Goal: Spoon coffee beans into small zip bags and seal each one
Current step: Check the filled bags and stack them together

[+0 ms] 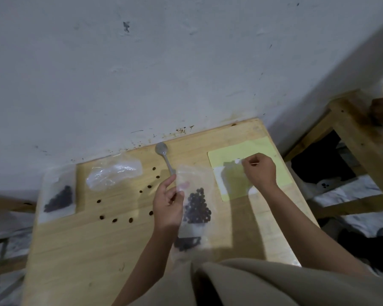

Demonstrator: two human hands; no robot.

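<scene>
A small clear zip bag [196, 202] holding a heap of coffee beans [197, 209] is held up over the middle of the desk [80, 250], pinched at its left side between the thumb and fingers of the left hand [167, 206]. Whether its seal is closed cannot be told. The right hand [260, 171] is clenched over the yellow sheet [272, 151] near the far right corner of the desk, its fingertips pinching a small white piece [238, 161]; what that piece is cannot be told. An empty bag [234, 180] is seen lying flat on the yellow sheet beneath that hand. A metal spoon [164, 155] is laid by the far edge, its bowl toward the wall [164, 62] and its handle running behind the held bag. Loose beans [115, 220] are scattered across the middle of the desk. A crumpled clear bag [113, 173] is found near the far edge, and another filled bag [59, 199] is laid over the left edge. A second wooden stand [349, 129] is placed well apart to the right.
</scene>
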